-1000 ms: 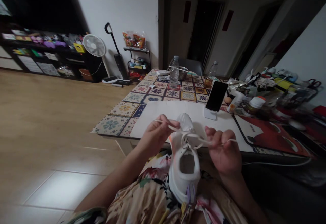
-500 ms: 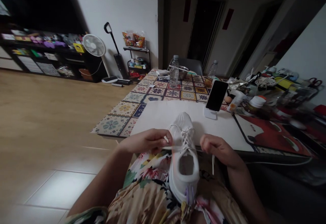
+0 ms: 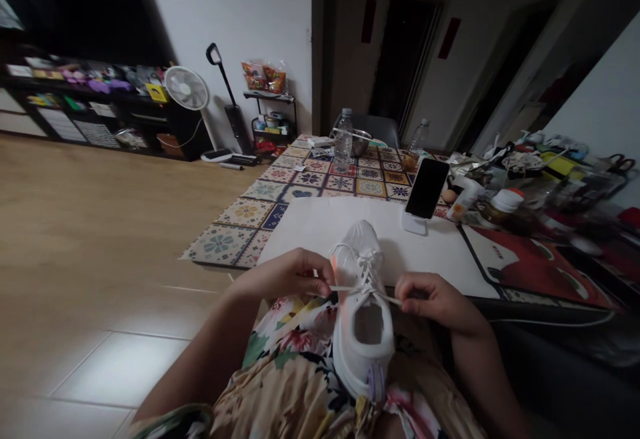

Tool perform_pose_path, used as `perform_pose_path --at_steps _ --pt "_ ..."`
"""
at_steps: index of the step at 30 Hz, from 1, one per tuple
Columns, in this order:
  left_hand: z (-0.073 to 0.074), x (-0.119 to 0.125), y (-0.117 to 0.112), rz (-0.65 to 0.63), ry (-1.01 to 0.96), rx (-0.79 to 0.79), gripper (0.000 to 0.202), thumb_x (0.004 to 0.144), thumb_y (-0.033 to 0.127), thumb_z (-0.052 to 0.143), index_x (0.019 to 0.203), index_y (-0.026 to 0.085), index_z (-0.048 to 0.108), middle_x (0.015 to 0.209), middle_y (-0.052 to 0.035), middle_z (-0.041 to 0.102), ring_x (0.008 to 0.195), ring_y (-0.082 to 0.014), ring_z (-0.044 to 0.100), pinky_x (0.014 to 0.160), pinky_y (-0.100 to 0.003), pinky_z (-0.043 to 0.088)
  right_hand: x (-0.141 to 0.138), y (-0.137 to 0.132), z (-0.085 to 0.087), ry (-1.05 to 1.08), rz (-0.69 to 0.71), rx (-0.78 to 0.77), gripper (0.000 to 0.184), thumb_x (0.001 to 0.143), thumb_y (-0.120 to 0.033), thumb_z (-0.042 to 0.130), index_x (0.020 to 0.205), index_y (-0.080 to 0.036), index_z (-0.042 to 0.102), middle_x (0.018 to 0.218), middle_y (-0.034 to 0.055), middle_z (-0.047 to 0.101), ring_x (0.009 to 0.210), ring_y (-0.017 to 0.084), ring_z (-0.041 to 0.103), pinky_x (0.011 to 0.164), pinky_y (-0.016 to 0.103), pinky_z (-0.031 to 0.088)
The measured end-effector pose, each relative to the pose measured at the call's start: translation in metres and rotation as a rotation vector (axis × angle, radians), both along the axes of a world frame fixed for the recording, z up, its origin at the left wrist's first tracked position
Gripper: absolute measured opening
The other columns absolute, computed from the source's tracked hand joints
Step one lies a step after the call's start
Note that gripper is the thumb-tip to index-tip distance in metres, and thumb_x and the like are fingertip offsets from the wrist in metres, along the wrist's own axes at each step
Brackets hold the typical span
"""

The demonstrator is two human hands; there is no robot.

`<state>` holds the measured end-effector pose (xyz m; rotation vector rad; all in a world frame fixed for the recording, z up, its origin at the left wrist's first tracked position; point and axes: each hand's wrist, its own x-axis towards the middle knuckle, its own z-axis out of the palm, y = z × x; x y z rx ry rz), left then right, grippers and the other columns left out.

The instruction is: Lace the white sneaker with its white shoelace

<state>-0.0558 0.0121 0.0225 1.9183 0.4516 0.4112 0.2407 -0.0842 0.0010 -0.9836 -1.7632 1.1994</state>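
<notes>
Two hands, left hand [image 3: 287, 279] and right hand [image 3: 433, 299], on unbranded white sneaker [image 3: 363, 312] laces [image 3: 367, 282].

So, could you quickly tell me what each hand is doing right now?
Left hand: closed, pinching the left end of the lace beside the shoe.
Right hand: closed, pinching the right end of the lace.

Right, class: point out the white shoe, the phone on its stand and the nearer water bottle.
white shoe [image 3: 363, 352]: head view, on its heel side wall.
phone [image 3: 427, 188]: head view, middle of the dark screen.
water bottle [image 3: 343, 147]: head view, on its clear body.
</notes>
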Motion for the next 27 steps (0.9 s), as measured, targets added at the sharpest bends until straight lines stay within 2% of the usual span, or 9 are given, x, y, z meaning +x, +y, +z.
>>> perform_pose_path --at_steps 3,5,8,10,14,18,21,24,27 --pt "0.007 0.004 -0.004 -0.087 -0.237 0.047 0.03 0.078 0.044 0.075 0.072 0.015 0.072 0.088 -0.0083 0.069 0.085 -0.0177 0.064 0.078 -0.027 0.049 -0.007 0.001 -0.001 0.249 0.044 0.069 0.028 0.078 -0.047 0.077 0.07 -0.021 0.069 0.087 0.0039 0.066 0.085 0.019 0.061 0.079 0.031 0.046" --pt "0.006 0.013 -0.011 -0.115 -0.359 -0.03 0.027 0.079 0.041 0.075 0.071 0.015 0.072 0.097 -0.0109 0.071 0.094 -0.0208 0.065 0.086 -0.032 0.049 -0.019 0.001 -0.003 0.401 0.042 0.078 0.025 0.079 -0.047 0.076 0.073 -0.023 0.069 0.093 0.005 0.07 0.093 0.022 0.063 0.085 0.036 0.047" --pt "-0.006 0.032 -0.023 -0.102 -0.477 -0.26 0.03 0.076 0.043 0.077 0.07 0.015 0.07 0.083 -0.0081 0.073 0.085 -0.0203 0.068 0.083 -0.034 0.05 -0.041 0.002 -0.006 0.54 0.01 0.056 0.02 0.081 -0.044 0.075 0.076 -0.025 0.07 0.08 0.0023 0.07 0.083 0.02 0.065 0.082 0.036 0.049" --pt "-0.014 0.045 -0.03 0.014 -0.511 -0.34 0.032 0.072 0.043 0.081 0.069 0.014 0.07 0.069 -0.0036 0.069 0.068 -0.0149 0.064 0.072 -0.028 0.05 -0.052 0.003 -0.007 0.565 -0.063 0.059 0.019 0.08 -0.043 0.077 0.077 -0.025 0.071 0.073 -0.0003 0.067 0.07 0.016 0.062 0.071 0.029 0.05" --pt "-0.015 0.054 -0.036 0.132 -0.528 -0.307 0.029 0.07 0.041 0.083 0.066 0.014 0.073 0.063 -0.0022 0.065 0.058 -0.0115 0.059 0.06 -0.023 0.046 -0.063 0.003 -0.004 0.428 -0.241 0.174 0.021 0.078 -0.043 0.078 0.072 -0.024 0.072 0.072 -0.0011 0.06 0.062 0.012 0.057 0.056 0.023 0.047" --pt "-0.008 0.051 -0.037 0.133 -0.494 -0.143 0.025 0.073 0.04 0.08 0.069 0.016 0.078 0.072 -0.0055 0.066 0.068 -0.0145 0.062 0.066 -0.025 0.049 -0.064 -0.003 0.002 0.199 -0.354 0.379 0.011 0.087 -0.035 0.07 0.084 -0.026 0.075 0.086 0.0031 0.066 0.081 0.016 0.063 0.072 0.028 0.052" --pt "-0.011 0.054 -0.039 0.163 -0.559 -0.196 0.02 0.07 0.034 0.084 0.073 0.016 0.075 0.073 -0.0028 0.064 0.067 -0.0126 0.062 0.064 -0.023 0.049 -0.066 -0.009 0.006 0.095 -0.353 0.479 0.01 0.091 -0.027 0.064 0.093 -0.027 0.074 0.09 0.0037 0.068 0.084 0.017 0.064 0.075 0.028 0.052" --pt "-0.015 0.059 -0.042 0.186 -0.61 -0.322 0.03 0.064 0.03 0.088 0.084 0.017 0.071 0.075 0.0003 0.064 0.064 -0.0112 0.061 0.061 -0.022 0.049 -0.067 -0.012 0.007 0.045 -0.332 0.494 0.009 0.089 -0.022 0.065 0.092 -0.026 0.071 0.087 0.0029 0.069 0.082 0.018 0.065 0.073 0.028 0.052" --pt "-0.015 0.061 -0.043 0.242 -0.582 -0.231 0.028 0.065 0.033 0.087 0.078 0.014 0.07 0.075 -0.0009 0.064 0.068 -0.0117 0.06 0.065 -0.022 0.048 -0.066 -0.012 0.006 0.036 -0.318 0.449 0.005 0.087 -0.022 0.065 0.09 -0.024 0.067 0.086 0.003 0.068 0.084 0.018 0.064 0.075 0.028 0.051"
